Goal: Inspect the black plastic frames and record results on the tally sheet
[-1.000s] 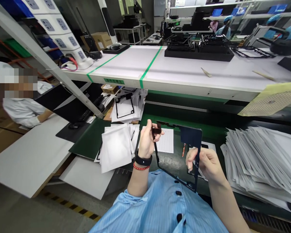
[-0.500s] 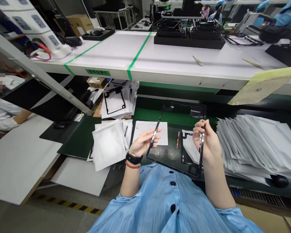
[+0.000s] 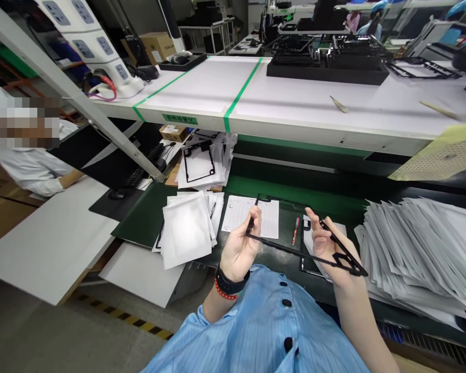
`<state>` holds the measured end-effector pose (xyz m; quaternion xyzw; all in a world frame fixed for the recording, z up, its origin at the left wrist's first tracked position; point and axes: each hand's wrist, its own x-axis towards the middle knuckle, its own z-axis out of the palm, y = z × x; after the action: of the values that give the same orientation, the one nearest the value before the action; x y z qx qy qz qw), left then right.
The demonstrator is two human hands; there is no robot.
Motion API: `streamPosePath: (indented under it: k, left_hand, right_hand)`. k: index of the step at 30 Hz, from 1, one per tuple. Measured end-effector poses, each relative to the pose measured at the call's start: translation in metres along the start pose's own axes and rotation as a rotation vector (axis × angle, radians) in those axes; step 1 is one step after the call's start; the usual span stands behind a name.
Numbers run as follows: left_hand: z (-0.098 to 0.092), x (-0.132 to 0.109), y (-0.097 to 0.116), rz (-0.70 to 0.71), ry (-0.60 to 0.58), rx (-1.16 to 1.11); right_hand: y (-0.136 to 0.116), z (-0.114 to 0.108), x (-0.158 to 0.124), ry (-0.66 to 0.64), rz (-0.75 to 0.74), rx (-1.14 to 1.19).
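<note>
A thin black rectangular frame (image 3: 283,248) is held in the air in front of my blue shirt, tilted, its near bar sloping down to the right. My left hand (image 3: 238,254) pinches its left side between thumb and fingers. On the right side, my right hand (image 3: 332,248) grips the frame's edge, with its forefinger raised off the bar. Under the frame, on the dark green desk, lie a printed sheet (image 3: 231,215) and a red-and-black pen (image 3: 295,231). Another black frame (image 3: 303,248) rests behind my right hand, partly covered by it, with white sheeting inside.
White sleeves (image 3: 186,230) are piled at left, with a large stack of white sleeves (image 3: 419,254) at right. Behind the left pile, a black frame (image 3: 199,161) lies on more sleeves. A white shelf (image 3: 291,106) crosses above the desk. A co-worker (image 3: 34,160) sits far left.
The held frame has tipped from nearly upright towards flat, its far edge dropping. Both hands have turned with it, and the right forefinger has lifted. The view has swung slightly left.
</note>
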<state>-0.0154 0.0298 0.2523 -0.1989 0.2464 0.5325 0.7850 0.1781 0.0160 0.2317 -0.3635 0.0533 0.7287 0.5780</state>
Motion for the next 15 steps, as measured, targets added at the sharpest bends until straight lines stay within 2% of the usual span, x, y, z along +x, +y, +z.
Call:
streamPosePath:
  k: [6, 8, 12, 15]
  left_hand:
    - [0.000, -0.016, -0.005, 0.079, 0.069, 0.015]
    - [-0.006, -0.015, -0.002, 0.098, 0.017, 0.139]
    - [-0.026, -0.001, 0.005, 0.092, -0.180, 0.459]
    - [-0.047, 0.019, 0.020, 0.130, -0.197, 0.602]
  right_hand:
    - [0.019, 0.005, 0.016, 0.051, 0.054, -0.035]
    - [0.021, -0.002, 0.022, 0.046, 0.059, -0.084]
    - [0.022, -0.023, 0.038, 0.001, 0.029, -0.238]
    - [0.026, -0.039, 0.054, -0.051, -0.034, -0.344]
